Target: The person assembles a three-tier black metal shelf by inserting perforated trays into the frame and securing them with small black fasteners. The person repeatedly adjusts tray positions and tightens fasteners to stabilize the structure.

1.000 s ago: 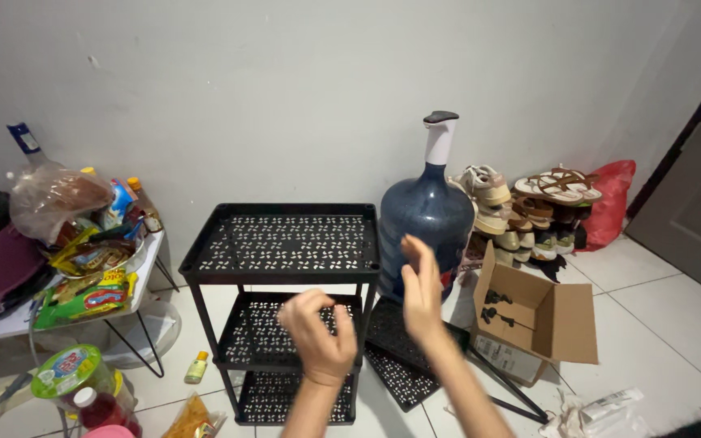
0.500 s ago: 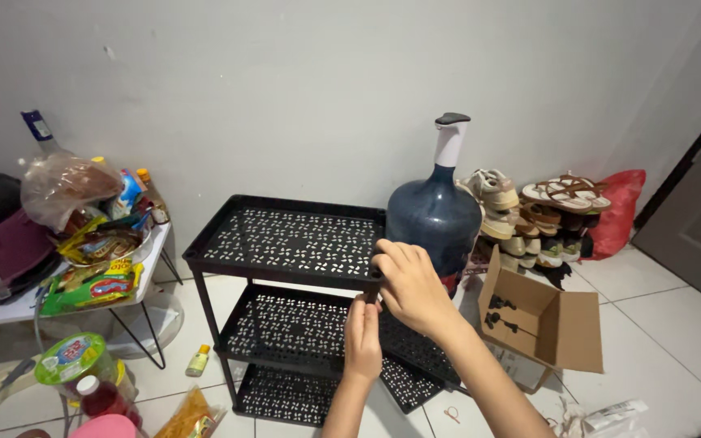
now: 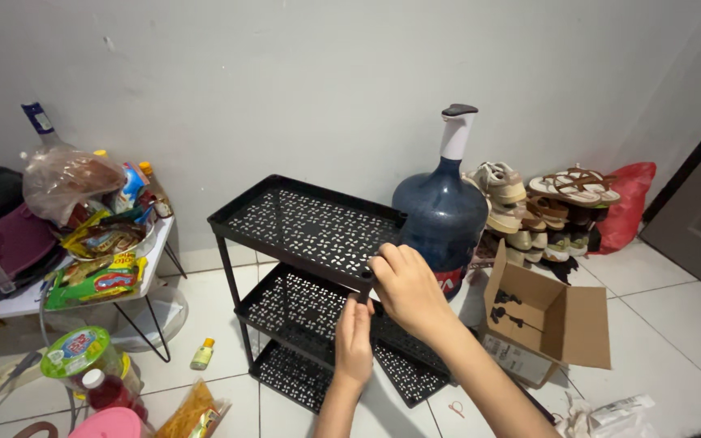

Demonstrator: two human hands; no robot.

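The right hand [image 3: 407, 288] covers the near right corner of the black perforated shelf rack [image 3: 310, 231], so the joint beneath its fingers cannot be seen. The left hand [image 3: 354, 341] hides the upright post just below that corner, and whether its fingers pinch anything is unclear. Both forearms run off the bottom edge. A loose black shelf panel [image 3: 407, 369] lies partly behind the arms. Small dark pieces inside the cardboard box [image 3: 545, 320] are too small to identify. The white tabletop [image 3: 18, 304] and the dark bag on it are cut by the left edge. A pink lid [image 3: 111, 423] is cropped at the bottom edge.
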